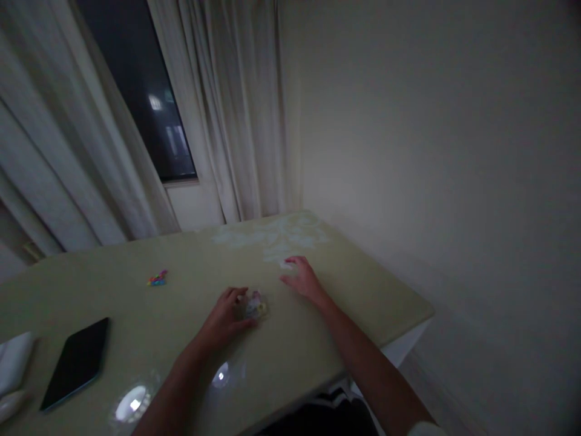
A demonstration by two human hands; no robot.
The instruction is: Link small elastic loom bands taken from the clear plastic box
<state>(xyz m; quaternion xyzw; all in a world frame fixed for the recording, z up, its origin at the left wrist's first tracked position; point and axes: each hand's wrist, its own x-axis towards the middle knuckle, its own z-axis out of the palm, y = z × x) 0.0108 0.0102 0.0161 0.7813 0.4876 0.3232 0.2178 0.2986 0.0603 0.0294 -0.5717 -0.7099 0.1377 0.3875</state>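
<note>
My left hand (228,317) rests on the table, its thumb and fingers curved around a small clear container (255,305). Pale pink and yellowish bits show in the container; what they are is too blurred to tell. Farther forward and to the right, my right hand (302,279) is raised over the table with thumb and fingers apart. A small whitish patch (285,265) lies by its fingertips; I cannot tell whether it is an object or part of the table's pattern.
A cluster of small brightly coloured pieces (158,278) lies left of my hands on the table (195,260). Nearer left are a black tablet (77,360) and white objects (14,366). A wall (431,151) stands to the right; curtains (245,109) hang behind.
</note>
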